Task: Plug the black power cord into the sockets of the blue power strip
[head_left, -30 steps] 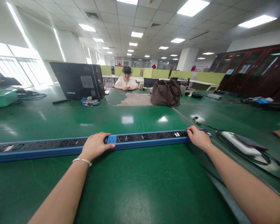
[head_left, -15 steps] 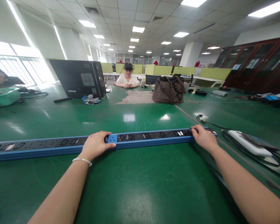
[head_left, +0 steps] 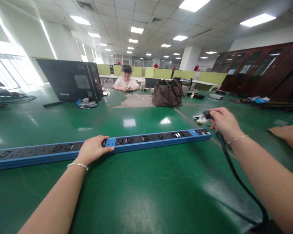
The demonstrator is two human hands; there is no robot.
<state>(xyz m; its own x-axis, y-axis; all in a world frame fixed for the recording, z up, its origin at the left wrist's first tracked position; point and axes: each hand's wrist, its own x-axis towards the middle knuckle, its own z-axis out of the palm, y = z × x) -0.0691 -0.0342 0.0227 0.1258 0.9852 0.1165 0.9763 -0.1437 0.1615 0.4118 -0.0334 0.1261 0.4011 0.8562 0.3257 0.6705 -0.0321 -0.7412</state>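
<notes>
A long blue power strip [head_left: 151, 145] with black sockets lies across the green table, running out of view at the left. My left hand [head_left: 92, 149] is closed over its middle, thumb on the near side and fingers over the far edge, beside a blue socket. Raised above and beyond the strip's right end, my right hand [head_left: 225, 123] pinches a black plug [head_left: 206, 114], its pins pointing left and apart from the strip. From the plug a black cord [head_left: 230, 164] hangs beneath my right forearm toward the bottom right. The blue socket [head_left: 193, 132] near the right end is uncovered.
Another person's hand [head_left: 286, 132] rests on the table at the right. A co-worker [head_left: 127, 81] sits across it. A black computer case [head_left: 70, 81], gloves [head_left: 86, 103] and a brown bag [head_left: 166, 94] stand or lie toward the back.
My right hand has lifted up from the strip's right end with the plug, baring a blue socket there. My left hand stays on the strip. The view has turned slightly right.
</notes>
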